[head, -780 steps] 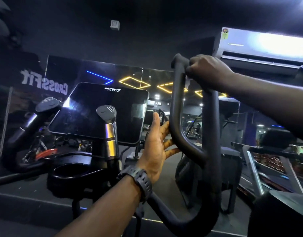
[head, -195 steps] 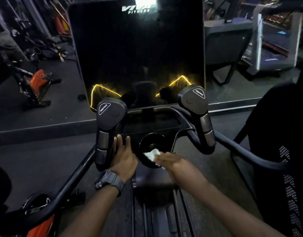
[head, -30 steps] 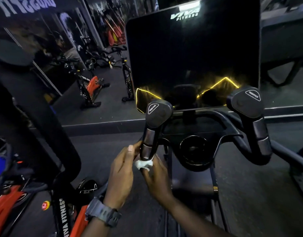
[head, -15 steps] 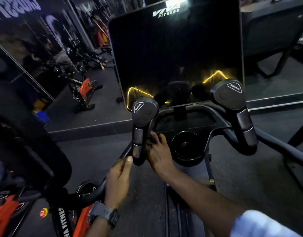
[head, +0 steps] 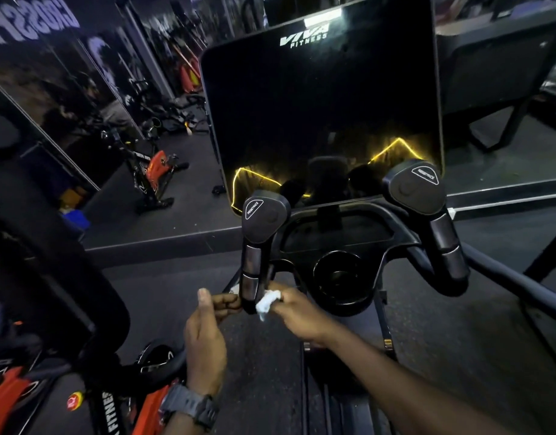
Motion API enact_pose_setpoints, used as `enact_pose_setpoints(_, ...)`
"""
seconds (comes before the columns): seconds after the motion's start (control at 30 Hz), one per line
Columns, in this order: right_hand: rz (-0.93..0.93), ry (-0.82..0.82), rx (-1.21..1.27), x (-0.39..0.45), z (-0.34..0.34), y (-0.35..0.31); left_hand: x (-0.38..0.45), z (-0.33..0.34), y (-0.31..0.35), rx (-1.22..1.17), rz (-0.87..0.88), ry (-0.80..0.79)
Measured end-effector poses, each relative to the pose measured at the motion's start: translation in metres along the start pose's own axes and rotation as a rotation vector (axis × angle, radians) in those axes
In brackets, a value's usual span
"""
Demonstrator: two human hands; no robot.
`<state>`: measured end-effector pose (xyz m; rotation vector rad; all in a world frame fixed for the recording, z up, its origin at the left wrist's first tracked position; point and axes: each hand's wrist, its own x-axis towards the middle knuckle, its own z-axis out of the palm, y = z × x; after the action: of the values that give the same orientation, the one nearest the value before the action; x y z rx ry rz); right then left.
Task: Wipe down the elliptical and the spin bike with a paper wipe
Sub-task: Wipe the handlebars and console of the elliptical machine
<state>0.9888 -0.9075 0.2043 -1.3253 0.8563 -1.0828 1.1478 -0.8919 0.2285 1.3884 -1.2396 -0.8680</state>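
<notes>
I note the left handle (head: 257, 249) stands upright with both hands crowding its lower end: left hand (head: 207, 334) just beside it on the left, right hand (head: 297, 312) on its right, pressing the wipe (head: 268, 301) against it. Open floor (head: 163, 293) lies left of the handle. To its right the cup holder (head: 344, 277) sits close, leaving only a narrow gap. The screen (head: 323, 120) blocks everything behind. The right handle (head: 433, 227) stands well apart, with free room around it.
</notes>
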Motion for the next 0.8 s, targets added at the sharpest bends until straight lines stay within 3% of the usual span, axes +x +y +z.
enact_pose_setpoints(0.17, 0.150, 0.153, 0.687, 0.032, -0.005, -0.031, 0.001, 0.015, 0.018, -0.117, 0.062, 0.129)
enact_pose_setpoints(0.33, 0.040, -0.017, 0.605, 0.037, 0.001, -0.055, 0.001, 0.022, 0.032, -0.164, 0.138, 0.210)
enact_pose_setpoints(0.43, 0.115, -0.027, 0.466, 0.037, 0.005, -0.041, 0.002, 0.022, 0.034, -0.128, 0.156, 0.214)
enact_pose_setpoints(0.5, 0.108, -0.033, 0.612, 0.045, -0.001, -0.062, 0.002, 0.021, 0.035, -0.115, 0.166, 0.203)
enact_pose_setpoints(0.6, -0.080, 0.005, 0.807, 0.052, -0.020, -0.104, -0.002, 0.025, 0.042, -0.099, 0.201, 0.133)
enact_pose_setpoints(0.8, -0.070, 0.054, 0.644, 0.035, 0.001, -0.083, -0.006, 0.022, 0.051, -0.114, 0.192, 0.046)
